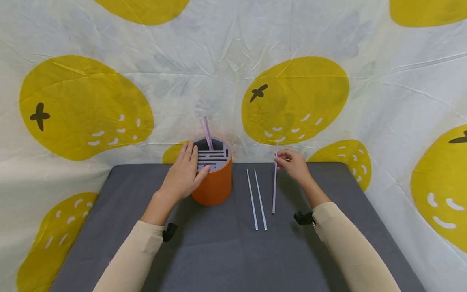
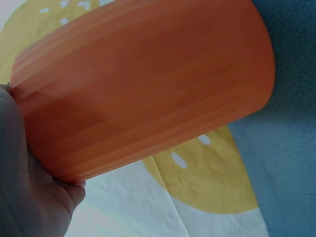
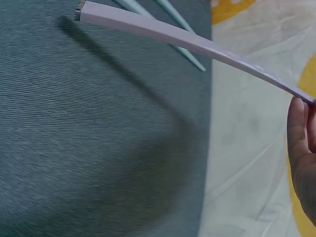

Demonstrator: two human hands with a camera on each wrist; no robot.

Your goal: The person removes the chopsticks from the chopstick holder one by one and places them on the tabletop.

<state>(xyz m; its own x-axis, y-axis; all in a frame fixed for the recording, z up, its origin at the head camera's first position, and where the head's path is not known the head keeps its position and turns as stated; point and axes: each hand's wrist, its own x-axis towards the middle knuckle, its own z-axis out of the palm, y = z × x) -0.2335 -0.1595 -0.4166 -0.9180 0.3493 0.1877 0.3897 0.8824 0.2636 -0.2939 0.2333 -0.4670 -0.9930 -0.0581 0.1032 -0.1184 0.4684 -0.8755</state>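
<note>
An orange cylindrical utensil holder with a grey slotted top stands on the table. My left hand rests over the left side of its top, fingers extended and thumb at the near rim; in the left wrist view the holder's wall fills most of the frame. Lilac chopsticks lean in its back compartment. My right hand pinches a lilac chopstick near its thin end, the thick end pointing down toward me. The chopstick's shadow falls apart from it on the cloth.
Two pale blue chopsticks lie side by side on the dark grey tablecloth, between the holder and my right hand. A white curtain with yellow fruit shapes hangs right behind the table's far edge.
</note>
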